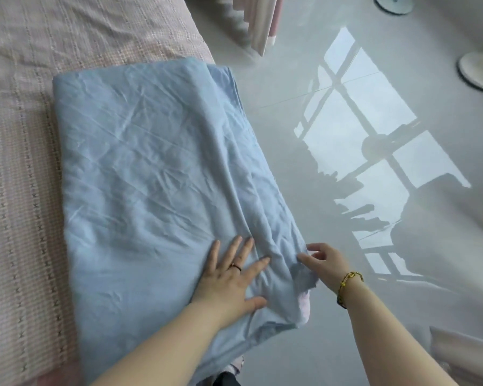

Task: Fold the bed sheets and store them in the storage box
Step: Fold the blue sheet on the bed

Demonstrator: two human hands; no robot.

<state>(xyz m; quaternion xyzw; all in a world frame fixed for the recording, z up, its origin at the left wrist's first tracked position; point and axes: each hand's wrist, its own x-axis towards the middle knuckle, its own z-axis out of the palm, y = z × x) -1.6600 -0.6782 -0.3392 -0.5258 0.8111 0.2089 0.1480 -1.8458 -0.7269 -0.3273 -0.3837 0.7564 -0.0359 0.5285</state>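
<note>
the blue sheet [151, 168] lies on the bed [20, 135], already folded into a long panel, its right edge overhanging. her left hand [229, 277] presses flat on it; the right hand [324, 260] pinches the edge — more folds are needed, i'd say. no storage box in sight — boxing remains.

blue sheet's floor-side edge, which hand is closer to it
Right. The right hand pinches that edge of the blue sheet; the left hand presses flat on the sheet, further in from it.

Light blue bed sheet [151, 174], folded (creased), on bed edge
</note>
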